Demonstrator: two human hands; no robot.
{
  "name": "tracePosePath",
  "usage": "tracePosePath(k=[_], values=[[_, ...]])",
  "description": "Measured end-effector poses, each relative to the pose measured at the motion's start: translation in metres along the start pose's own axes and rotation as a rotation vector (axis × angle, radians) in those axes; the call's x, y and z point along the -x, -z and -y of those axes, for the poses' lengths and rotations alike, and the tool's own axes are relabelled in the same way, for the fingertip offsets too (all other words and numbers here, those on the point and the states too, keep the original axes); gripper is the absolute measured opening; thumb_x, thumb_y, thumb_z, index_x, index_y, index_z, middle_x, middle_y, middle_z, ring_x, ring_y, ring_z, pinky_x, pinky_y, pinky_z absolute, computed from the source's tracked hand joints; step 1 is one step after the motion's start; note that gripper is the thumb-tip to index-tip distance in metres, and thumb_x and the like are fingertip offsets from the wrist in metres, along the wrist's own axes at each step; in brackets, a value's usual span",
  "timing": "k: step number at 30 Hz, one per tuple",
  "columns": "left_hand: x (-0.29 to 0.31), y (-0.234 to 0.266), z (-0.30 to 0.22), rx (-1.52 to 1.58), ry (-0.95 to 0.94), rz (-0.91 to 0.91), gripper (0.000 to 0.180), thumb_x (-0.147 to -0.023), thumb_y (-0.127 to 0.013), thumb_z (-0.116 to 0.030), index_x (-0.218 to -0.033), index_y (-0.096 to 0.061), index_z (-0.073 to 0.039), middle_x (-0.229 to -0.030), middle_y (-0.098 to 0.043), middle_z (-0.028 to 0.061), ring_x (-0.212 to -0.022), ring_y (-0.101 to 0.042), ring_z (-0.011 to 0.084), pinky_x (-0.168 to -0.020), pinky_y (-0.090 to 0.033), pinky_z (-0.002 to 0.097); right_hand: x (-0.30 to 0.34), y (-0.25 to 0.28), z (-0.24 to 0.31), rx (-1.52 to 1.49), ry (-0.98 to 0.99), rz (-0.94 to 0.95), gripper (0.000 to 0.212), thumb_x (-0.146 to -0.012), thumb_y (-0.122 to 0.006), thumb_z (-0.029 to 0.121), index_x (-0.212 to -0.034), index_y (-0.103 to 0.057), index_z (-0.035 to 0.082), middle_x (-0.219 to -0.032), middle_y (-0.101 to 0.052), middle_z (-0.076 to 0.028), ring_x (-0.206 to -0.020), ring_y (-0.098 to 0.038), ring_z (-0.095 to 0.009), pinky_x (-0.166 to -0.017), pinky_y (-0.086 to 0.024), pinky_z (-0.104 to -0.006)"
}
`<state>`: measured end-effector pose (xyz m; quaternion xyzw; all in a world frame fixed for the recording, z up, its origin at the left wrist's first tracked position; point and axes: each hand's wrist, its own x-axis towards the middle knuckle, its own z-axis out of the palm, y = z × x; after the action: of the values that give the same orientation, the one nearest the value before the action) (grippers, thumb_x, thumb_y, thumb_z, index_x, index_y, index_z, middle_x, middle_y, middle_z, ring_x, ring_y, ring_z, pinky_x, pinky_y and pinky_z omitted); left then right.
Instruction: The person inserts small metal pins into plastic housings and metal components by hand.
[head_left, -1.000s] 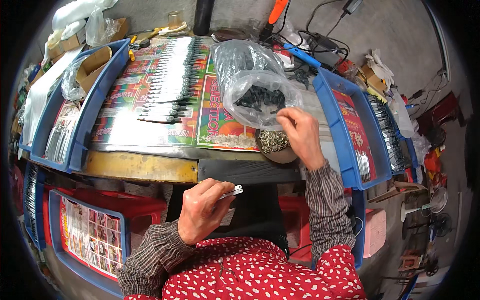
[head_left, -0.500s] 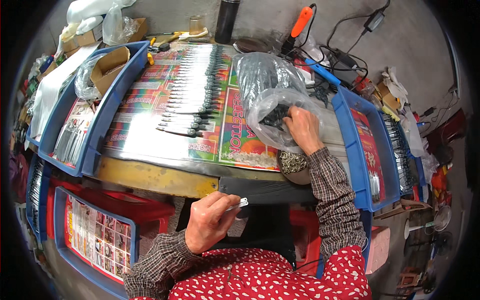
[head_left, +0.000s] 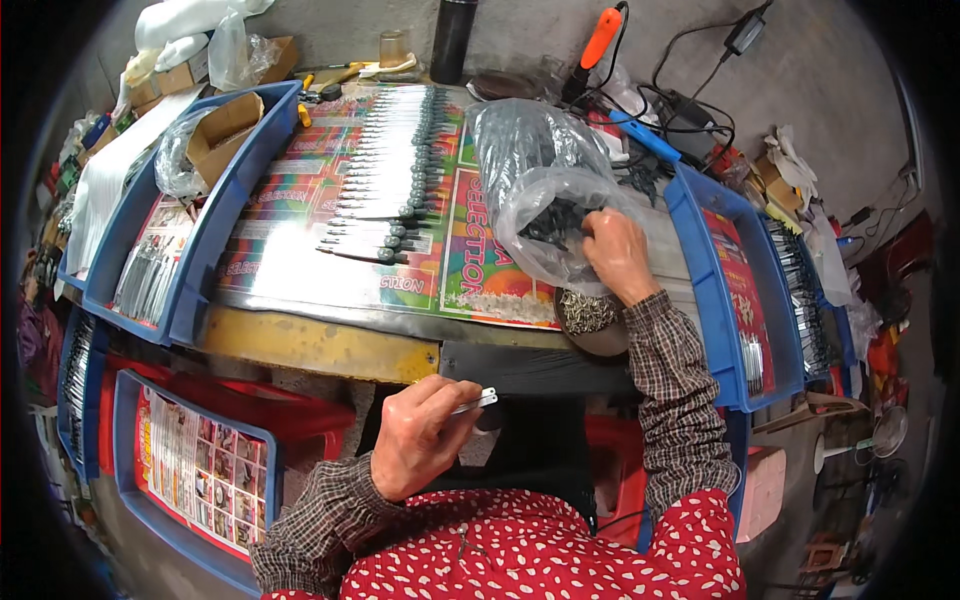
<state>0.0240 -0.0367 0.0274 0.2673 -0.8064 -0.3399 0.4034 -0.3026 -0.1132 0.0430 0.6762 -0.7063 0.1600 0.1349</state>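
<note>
Your right hand [head_left: 615, 255] reaches into the plastic bag [head_left: 545, 200] at one o'clock, its grip hidden, while your left hand [head_left: 420, 440] pinches a metal strip [head_left: 478, 402], likely awaiting a small part.

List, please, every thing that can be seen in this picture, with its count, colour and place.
clear plastic bag: one, holds small dark parts, on the table right of centre
metal blades: many, silver with dark ends, laid in a row down the table centre
table: one, yellow front edge, top covered with colourful printed sheets
small bowl: one, holds tiny silver pieces, at the table edge under the bag
blue trays: several, at both sides of the table and lower left
cardboard box: one, brown, in the left tray
orange-handled tool: one, far right of the table
dark bottle: one, far centre
left hand: holds a small silver metal piece in its grip, near the lap
right hand: reaches into the bag's mouth
</note>
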Motion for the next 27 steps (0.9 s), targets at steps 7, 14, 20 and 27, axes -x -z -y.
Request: tracePosePath(k=[7, 14, 20, 27], values=[[0.003, 0.003, -0.008, -0.001, 0.002, 0.001, 0.024, -0.074, -0.071, 0.003, -0.097, -0.065, -0.003, -0.08, -0.063, 0.0105, -0.062, -0.061, 0.0215, -0.053, -0.047, 0.0292, 0.04, 0.06, 0.039, -0.583, -0.108, -0.077, 0.02, -0.076, -0.062, -0.005, -0.095, -0.064, -0.003, -0.084, -0.064, -0.009, -0.07, -0.063, -0.015, -0.064, -0.05, -0.0267], [0.001, -0.003, -0.016, 0.063, 0.029, 0.055, 0.024, -0.073, -0.07, 0.005, -0.096, -0.065, -0.002, -0.079, -0.062, 0.0096, -0.06, -0.059, 0.0175, -0.052, -0.046, 0.0266, 0.125, 0.07, 0.078, -1.542, -0.27, 0.162, 0.021, -0.083, -0.057, -0.013, -0.102, -0.06, -0.006, -0.105, -0.062, -0.014, -0.085, -0.068, -0.019, -0.072, -0.058, -0.0281], [0.004, -0.013, -0.024, 0.089, 0.023, 0.099, 0.025, -0.072, -0.071, 0.006, -0.095, -0.065, -0.001, -0.077, -0.062, 0.0098, -0.06, -0.059, 0.0179, -0.051, -0.046, 0.0276, 0.157, 0.059, 0.097, -1.72, -0.275, 0.176, 0.019, -0.083, -0.057, -0.014, -0.1, -0.06, -0.007, -0.106, -0.061, -0.017, -0.088, -0.068, -0.022, -0.074, -0.059, -0.0305], [0.007, -0.018, -0.028, 0.09, 0.025, 0.114, 0.023, -0.074, -0.071, 0.004, -0.094, -0.064, -0.002, -0.076, -0.06, 0.0112, -0.064, -0.061, 0.0262, -0.055, -0.048, 0.0338, 0.166, 0.059, 0.103, -1.714, -0.286, 0.186, 0.018, -0.083, -0.057, -0.014, -0.1, -0.061, -0.008, -0.107, -0.061, -0.017, -0.09, -0.068, -0.022, -0.077, -0.06, -0.0308]])
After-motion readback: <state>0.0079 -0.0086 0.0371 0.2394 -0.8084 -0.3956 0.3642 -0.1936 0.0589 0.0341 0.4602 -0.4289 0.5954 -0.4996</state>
